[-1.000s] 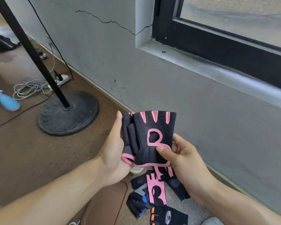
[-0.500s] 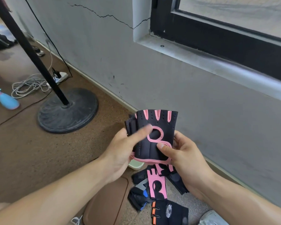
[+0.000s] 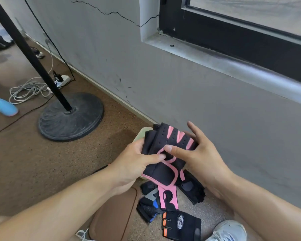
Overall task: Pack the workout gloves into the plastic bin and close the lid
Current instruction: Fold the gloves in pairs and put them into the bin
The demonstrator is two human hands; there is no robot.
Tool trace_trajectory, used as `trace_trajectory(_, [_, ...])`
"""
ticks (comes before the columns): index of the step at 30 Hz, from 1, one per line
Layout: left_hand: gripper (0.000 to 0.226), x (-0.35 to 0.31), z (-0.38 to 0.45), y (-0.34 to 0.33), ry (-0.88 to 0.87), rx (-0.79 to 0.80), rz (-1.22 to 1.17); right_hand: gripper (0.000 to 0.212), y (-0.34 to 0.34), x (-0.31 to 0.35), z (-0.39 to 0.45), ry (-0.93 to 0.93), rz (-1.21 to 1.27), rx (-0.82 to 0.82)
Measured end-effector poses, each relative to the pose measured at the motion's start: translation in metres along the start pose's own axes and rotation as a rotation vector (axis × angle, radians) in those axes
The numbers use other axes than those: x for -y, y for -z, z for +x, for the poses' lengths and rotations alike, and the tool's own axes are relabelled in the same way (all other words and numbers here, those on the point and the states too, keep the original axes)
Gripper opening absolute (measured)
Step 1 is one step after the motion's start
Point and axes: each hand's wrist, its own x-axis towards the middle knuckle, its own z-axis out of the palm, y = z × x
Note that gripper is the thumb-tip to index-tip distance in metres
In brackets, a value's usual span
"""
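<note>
Both hands hold a pair of black-and-pink workout gloves (image 3: 170, 146) low over the floor. My left hand (image 3: 134, 162) grips their left edge with the thumb pressed on the pink loop. My right hand (image 3: 200, 157) supports the right side, thumb on top and fingers spread behind. Just behind the held gloves, a pale green plastic bin (image 3: 142, 133) shows only a rim corner; the rest is hidden. On the floor below lie more gloves: a pink-strapped one (image 3: 169, 199), a black-and-blue one (image 3: 148, 209) and a black one with orange trim (image 3: 181, 225). A brown lid (image 3: 113, 218) lies flat beside them.
A grey wall runs close behind, with a window ledge (image 3: 233, 65) above. A black stand with a round base (image 3: 71, 117) is at left, with white cables (image 3: 28, 91), a power strip (image 3: 63, 80) and a blue spray bottle (image 3: 3, 106). A white shoe (image 3: 229, 230) sits at bottom right.
The held gloves have come down from chest height toward the floor and tilted flatter. My right fingers have spread open behind them, and the bin's rim has come into view.
</note>
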Motion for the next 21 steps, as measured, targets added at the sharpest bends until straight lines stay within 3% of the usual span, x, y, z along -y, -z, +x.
trace_trajectory(4, [0.039,0.001,0.003,0.003,0.09,0.065,0.063,0.04,0.013,0.009,0.012,0.055,-0.159,0.184])
trace_trajectory(7, [0.043,0.006,0.006,0.004,0.117,0.01,0.104,0.026,0.011,-0.003,0.017,0.061,-0.197,0.185])
trace_trajectory(10, [0.051,0.008,0.009,0.01,0.099,-0.103,0.246,0.023,0.002,-0.015,0.028,0.016,-0.175,0.191])
trace_trajectory(14, [0.092,0.002,0.013,0.029,-0.028,-0.23,1.005,0.019,-0.01,-0.043,0.066,0.0,-0.368,0.158])
trace_trajectory(16, [0.093,0.003,0.013,0.038,0.022,-0.21,1.218,0.021,-0.02,-0.066,0.091,0.022,-0.593,0.2])
trace_trajectory(19, [0.093,0.012,0.016,0.047,0.175,-0.085,1.279,0.03,-0.043,-0.106,0.119,-0.066,-0.882,0.368])
trace_trajectory(21, [0.093,0.019,0.018,0.051,0.184,-0.004,1.331,0.062,-0.063,-0.138,0.131,-0.117,-1.154,0.535])
